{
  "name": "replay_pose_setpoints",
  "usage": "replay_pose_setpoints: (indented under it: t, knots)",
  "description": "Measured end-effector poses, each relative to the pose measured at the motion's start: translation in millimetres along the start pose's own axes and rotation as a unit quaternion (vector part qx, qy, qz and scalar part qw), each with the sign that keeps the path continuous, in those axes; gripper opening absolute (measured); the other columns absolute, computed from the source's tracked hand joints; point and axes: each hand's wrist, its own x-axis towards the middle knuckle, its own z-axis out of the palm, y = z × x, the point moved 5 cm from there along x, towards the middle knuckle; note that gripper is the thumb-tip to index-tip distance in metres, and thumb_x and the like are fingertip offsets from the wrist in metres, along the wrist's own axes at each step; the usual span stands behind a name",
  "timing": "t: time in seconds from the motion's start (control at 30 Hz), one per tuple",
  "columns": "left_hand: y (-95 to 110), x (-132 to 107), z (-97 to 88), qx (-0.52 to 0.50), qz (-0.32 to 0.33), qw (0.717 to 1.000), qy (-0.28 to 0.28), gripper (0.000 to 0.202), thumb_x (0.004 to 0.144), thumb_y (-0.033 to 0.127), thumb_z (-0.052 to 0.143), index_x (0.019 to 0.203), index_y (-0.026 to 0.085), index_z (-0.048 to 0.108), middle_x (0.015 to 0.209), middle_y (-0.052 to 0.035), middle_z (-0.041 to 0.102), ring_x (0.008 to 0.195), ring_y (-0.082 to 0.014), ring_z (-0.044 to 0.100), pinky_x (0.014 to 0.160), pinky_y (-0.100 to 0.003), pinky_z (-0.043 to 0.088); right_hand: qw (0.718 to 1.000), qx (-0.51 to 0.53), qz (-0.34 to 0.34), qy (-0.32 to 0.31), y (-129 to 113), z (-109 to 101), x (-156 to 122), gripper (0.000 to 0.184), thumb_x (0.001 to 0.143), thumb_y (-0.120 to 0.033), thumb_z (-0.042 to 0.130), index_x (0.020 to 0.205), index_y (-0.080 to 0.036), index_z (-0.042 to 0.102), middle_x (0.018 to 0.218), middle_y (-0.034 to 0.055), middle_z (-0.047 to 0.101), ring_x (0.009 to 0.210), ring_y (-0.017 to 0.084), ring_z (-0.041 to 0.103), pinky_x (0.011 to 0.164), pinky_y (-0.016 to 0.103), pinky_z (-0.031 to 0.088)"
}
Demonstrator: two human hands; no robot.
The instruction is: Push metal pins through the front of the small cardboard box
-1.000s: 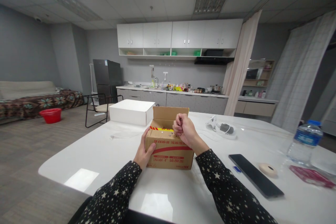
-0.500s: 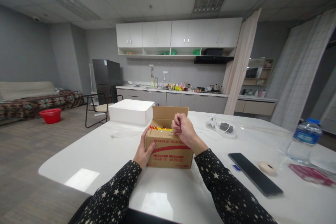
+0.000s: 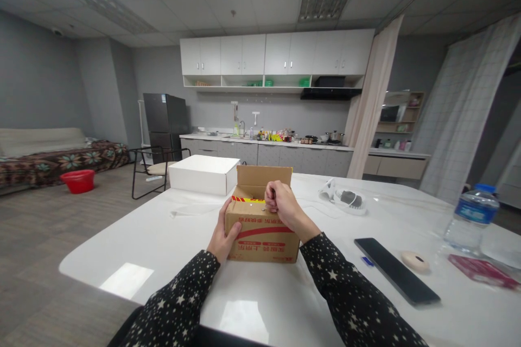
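Observation:
A brown cardboard box (image 3: 264, 238) with red printing stands on the white table in front of me. Its far flap (image 3: 264, 176) is raised, and a strip of red-and-yellow tape (image 3: 246, 199) shows along the opening. My left hand (image 3: 223, 234) grips the box's left side, thumb on the near face and fingers around the side. At the right part of the top edge, my right hand (image 3: 281, 201) is closed with its fingers curled in. Whatever those fingers hold, if anything, is hidden.
Behind the box to the left sits a white box (image 3: 203, 176). To the right lie a white cable coil (image 3: 352, 200), a black phone (image 3: 396, 271), a small blue piece (image 3: 367, 261), a beige round object (image 3: 415, 261), a water bottle (image 3: 472, 219) and a dark red packet (image 3: 482, 271).
My right hand has shifted slightly left and down along the box's top edge, still closed. My left hand keeps its grip, and the box has stayed in place.

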Motion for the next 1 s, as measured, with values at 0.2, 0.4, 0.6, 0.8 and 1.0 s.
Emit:
replay_pose_setpoints:
  t: [0.2, 0.4, 0.6, 0.8, 1.0]
  knots:
    - [-4, 1, -0.4, -0.003, 0.0, 1.0, -0.004, 0.082, 0.09, 0.058, 0.057, 0.155, 0.018, 0.026, 0.159, -0.016, 0.037, 0.144, -0.0341, 0.04, 0.12, -0.049, 0.033, 0.999, -0.01, -0.028, 0.022, -1, -2, -1, 0.017, 0.072, -0.038, 0.048, 0.064, -0.022, 0.048, 0.041, -0.0073, 0.043, 0.037, 0.008, 0.029, 0.039, 0.021, 0.021]
    - [-10, 1, -2.6, 0.005, 0.005, 1.0, -0.009, 0.08, 0.091, 0.056, 0.057, 0.155, 0.019, 0.026, 0.159, -0.0151, 0.037, 0.145, -0.0339, 0.04, 0.119, -0.048, 0.035, 0.999, -0.003, -0.025, 0.047, -2, -5, 0, 0.015, 0.066, -0.029, 0.05, 0.079, -0.022, 0.053, 0.054, -0.0047, 0.058, 0.045, 0.011, 0.046, 0.044, 0.021, 0.033]
    - [-15, 1, -2.9, 0.005, 0.011, 1.0, -0.019, 0.081, 0.092, 0.054, 0.057, 0.157, 0.019, 0.022, 0.161, -0.0152, 0.034, 0.146, -0.0338, 0.038, 0.12, -0.049, 0.034, 0.998, -0.011, -0.041, 0.04, -11, -6, -4, 0.013, 0.066, -0.025, 0.051, 0.078, -0.021, 0.055, 0.071, -0.0016, 0.065, 0.063, 0.013, 0.057, 0.058, 0.025, 0.043]
    - [-14, 1, -3.2, -0.004, 0.006, 1.0, -0.021, 0.08, 0.092, 0.053, 0.057, 0.156, 0.02, 0.023, 0.159, -0.0155, 0.036, 0.145, -0.0339, 0.04, 0.119, -0.049, 0.036, 0.971, -0.222, -0.085, 0.011, -29, -13, -11, 0.016, 0.075, -0.024, 0.049, 0.087, -0.021, 0.057, 0.091, 0.0024, 0.068, 0.091, 0.02, 0.062, 0.085, 0.035, 0.046]
    - [-15, 1, -1.7, -0.031, -0.013, 0.999, -0.02, 0.083, 0.091, 0.055, 0.059, 0.157, 0.021, 0.022, 0.159, -0.0149, 0.037, 0.143, -0.034, 0.041, 0.118, -0.049, 0.038, 0.926, -0.373, -0.064, -0.001, -32, -23, -12, 0.023, 0.088, -0.032, 0.042, 0.102, -0.024, 0.058, 0.113, 0.0047, 0.064, 0.114, 0.025, 0.054, 0.103, 0.042, 0.039]
